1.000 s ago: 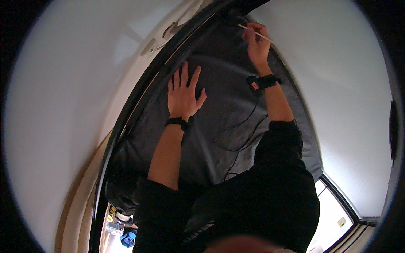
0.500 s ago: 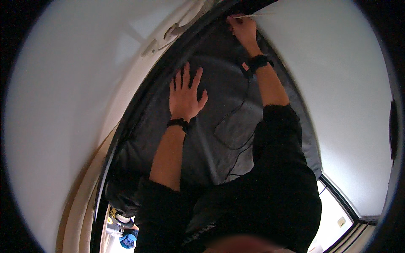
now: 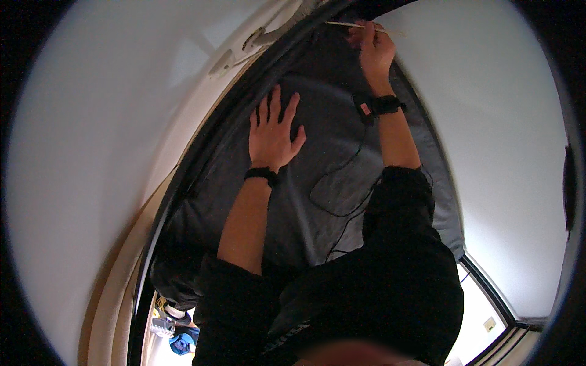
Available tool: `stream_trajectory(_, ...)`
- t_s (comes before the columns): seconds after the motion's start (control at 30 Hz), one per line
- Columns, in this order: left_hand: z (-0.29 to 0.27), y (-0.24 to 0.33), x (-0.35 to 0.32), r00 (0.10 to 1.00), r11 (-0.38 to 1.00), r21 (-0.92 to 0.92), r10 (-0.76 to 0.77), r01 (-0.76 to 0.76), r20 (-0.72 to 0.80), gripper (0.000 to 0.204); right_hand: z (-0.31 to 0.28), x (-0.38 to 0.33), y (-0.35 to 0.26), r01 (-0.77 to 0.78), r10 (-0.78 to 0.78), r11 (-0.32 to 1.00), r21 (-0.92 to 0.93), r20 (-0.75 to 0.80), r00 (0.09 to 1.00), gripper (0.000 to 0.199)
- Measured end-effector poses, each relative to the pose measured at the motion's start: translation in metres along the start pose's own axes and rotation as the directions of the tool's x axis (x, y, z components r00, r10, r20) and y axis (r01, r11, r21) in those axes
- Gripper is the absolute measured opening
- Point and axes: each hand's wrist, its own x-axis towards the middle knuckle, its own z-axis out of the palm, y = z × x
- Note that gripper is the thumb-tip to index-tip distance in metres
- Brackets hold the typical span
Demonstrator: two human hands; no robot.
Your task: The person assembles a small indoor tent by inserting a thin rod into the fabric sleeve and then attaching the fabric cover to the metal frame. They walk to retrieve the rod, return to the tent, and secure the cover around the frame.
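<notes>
My left hand (image 3: 271, 140) lies flat with its fingers spread on a dark grey, padded-looking surface (image 3: 305, 183). At the far end of that surface, my right hand (image 3: 376, 53) has its fingers closed round a thin pale stick (image 3: 342, 25). One end of the stick points left toward the dark edge, and the other shows faintly right of the hand. What lies under the right fingertips is too dark to make out. Black bands circle both wrists; a small black device (image 3: 364, 108) hangs by the right one.
A thin black cable (image 3: 314, 189) loops over the dark surface toward my body. White walls rise at left and right. At the upper left is a fitting with a grey hose (image 3: 281, 33). Blue cloth (image 3: 181, 343) and other items show at the lower left.
My right hand has shifted right and a little nearer, turning so that the stick now sticks out to its left. My left hand stays spread on the dark surface.
</notes>
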Motion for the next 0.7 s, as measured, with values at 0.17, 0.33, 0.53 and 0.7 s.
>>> stream_trajectory(0.17,0.001,0.003,0.001,1.000,1.000,0.013,0.005,-0.005,-0.003,0.076,-0.021,0.001,0.017,0.077,-0.084,0.987,-0.141,-0.046,0.995,0.032)
stream_trajectory(0.33,0.000,0.001,-0.003,1.000,1.000,0.010,-0.004,0.004,0.000,0.076,-0.011,0.012,0.039,0.133,-0.117,0.969,-0.207,0.086,0.989,0.029)
stream_trajectory(0.53,-0.002,-0.006,-0.011,1.000,1.000,0.016,-0.006,0.006,0.002,0.076,0.001,0.023,0.047,0.184,-0.108,0.862,-0.473,0.182,0.977,0.026)
stream_trajectory(0.7,-0.001,-0.006,-0.013,1.000,1.000,0.029,-0.006,0.005,0.006,0.077,0.010,0.029,0.050,0.331,-0.216,0.801,-0.499,0.276,0.937,0.029)
